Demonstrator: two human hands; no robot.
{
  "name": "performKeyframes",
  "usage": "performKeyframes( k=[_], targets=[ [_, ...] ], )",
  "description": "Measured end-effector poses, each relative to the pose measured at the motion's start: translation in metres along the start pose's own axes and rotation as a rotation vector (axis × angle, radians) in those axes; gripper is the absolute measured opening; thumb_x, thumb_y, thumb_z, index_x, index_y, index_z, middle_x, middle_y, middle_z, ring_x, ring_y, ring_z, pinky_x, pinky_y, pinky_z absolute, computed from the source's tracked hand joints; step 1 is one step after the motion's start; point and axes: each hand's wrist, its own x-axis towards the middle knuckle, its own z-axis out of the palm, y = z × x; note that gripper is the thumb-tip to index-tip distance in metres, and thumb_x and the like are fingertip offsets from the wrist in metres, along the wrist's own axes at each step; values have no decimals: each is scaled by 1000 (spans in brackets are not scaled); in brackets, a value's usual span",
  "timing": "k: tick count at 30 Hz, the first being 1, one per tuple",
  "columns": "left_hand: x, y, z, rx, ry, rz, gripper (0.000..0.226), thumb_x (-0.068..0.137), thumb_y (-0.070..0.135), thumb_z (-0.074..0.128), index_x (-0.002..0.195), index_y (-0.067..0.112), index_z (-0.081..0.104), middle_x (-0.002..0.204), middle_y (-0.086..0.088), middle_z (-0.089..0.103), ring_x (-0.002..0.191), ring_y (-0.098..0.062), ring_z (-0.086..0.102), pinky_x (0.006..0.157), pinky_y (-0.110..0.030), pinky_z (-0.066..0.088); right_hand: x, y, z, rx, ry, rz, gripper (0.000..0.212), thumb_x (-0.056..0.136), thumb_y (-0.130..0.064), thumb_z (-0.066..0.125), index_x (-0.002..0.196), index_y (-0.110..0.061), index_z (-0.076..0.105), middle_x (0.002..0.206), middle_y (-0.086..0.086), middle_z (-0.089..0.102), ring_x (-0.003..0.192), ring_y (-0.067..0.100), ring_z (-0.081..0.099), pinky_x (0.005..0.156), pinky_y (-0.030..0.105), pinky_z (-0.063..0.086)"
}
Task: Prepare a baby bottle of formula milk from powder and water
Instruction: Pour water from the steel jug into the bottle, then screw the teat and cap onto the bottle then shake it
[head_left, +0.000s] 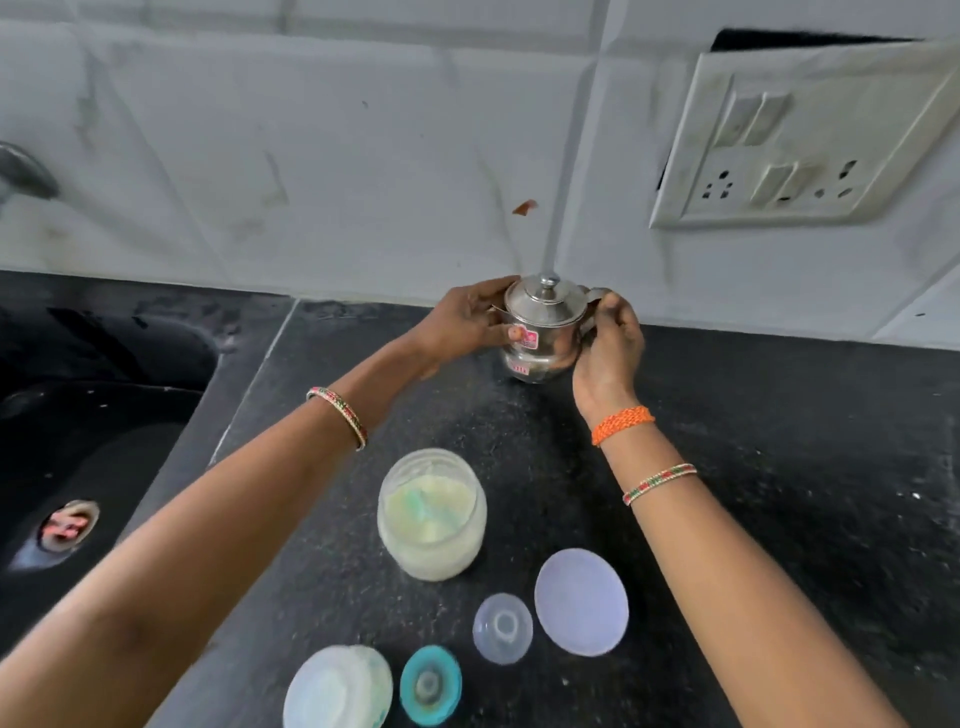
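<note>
A small shiny steel pot (540, 332) with a knobbed lid stands at the back of the speckled black stone counter (753, 467), against the white tiled wall. The left hand (467, 325) curls its fingers round the pot's side, thumb by a pink sticker too blurred to read; the right hand (608, 343) grips the handle side. Nearer, an open clear plastic jar (431, 514) holds pale powder with a green scoop in it. Beside it lie a round frosted lid (581, 601), a clear dome cap (502, 629), a teal ring (430, 685) and the bottle (337, 688).
</note>
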Motion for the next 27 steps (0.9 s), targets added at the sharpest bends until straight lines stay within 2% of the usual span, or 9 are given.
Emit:
performKeyframes(
  k=[2, 6, 8, 11, 14, 17, 21, 23, 27],
  targets=[
    [13, -9, -3, -12, 13, -6, 70, 78, -8, 70, 141, 0, 40, 134, -12, 56, 113, -17, 59, 102, -29, 47, 12, 9, -4, 20, -15, 35, 30, 98, 0, 43, 74, -14, 56, 76, -1, 60, 75, 12, 57, 72, 23, 48],
    [23, -30, -7, -70, 12, 18, 71, 76, -13, 69, 140, -3, 39, 126, -3, 58, 109, -8, 61, 93, -18, 50, 24, 23, -9, 46, -47, 94, 36, 97, 5, 37, 71, -15, 52, 71, -5, 57, 71, 9, 53, 71, 20, 43],
    [23, -37, -9, -87, 22, 21, 72, 76, -14, 68, 140, -3, 38, 127, -4, 58, 106, -4, 63, 89, -15, 50, 24, 27, -8, 51, -72, 123, 36, 97, 5, 36, 71, -14, 52, 76, -2, 60, 78, 12, 57, 79, 25, 46],
    [23, -45, -12, -92, 39, 14, 73, 76, -14, 68, 141, -2, 38, 136, -10, 55, 113, -11, 60, 91, -16, 50, 23, 32, -6, 58, -97, 146, 34, 97, 6, 35, 73, -13, 50, 86, 4, 65, 91, 18, 62, 90, 30, 48],
    [22, -50, -12, -94, 50, 12, 72, 76, -14, 68, 141, 0, 38, 138, -12, 54, 116, -14, 58, 93, -17, 50, 23, 32, -5, -39, -95, 131, 35, 95, 8, 34, 74, -12, 53, 90, 5, 67, 96, 22, 61, 86, 30, 47],
    [18, -49, -12, -64, 62, -6, 70, 78, -12, 66, 141, 0, 38, 140, -12, 51, 122, -15, 55, 97, -16, 46, 19, 27, -2, -261, -79, 110, 30, 97, 1, 38, 85, -13, 62, 105, 8, 66, 104, 21, 57, 92, 32, 46],
    [9, -40, -23, 88, 108, 36, 69, 83, -8, 64, 144, 4, 35, 150, -11, 40, 138, -19, 38, 105, -13, 32, -1, 13, -3, -592, 6, -128, 21, 97, -6, 45, 115, -8, 55, 121, 7, 59, 110, 13, 54, 91, 21, 43],
    [-4, -32, -33, 162, 155, 92, 65, 85, -9, 61, 144, 5, 36, 150, -10, 39, 139, -19, 35, 98, -3, 31, -20, 1, -3, -701, -32, -304, 22, 95, -2, 46, 114, -7, 55, 117, 7, 60, 109, 16, 56, 92, 22, 44],
    [-45, -13, -42, 146, 228, 204, 60, 87, -14, 55, 142, 1, 37, 148, -15, 40, 139, -23, 35, 100, -8, 35, -73, -21, -2, -799, -170, -549, 30, 83, 9, 47, 108, -5, 57, 105, 1, 55, 103, 20, 55, 90, 32, 47]
  ],
)
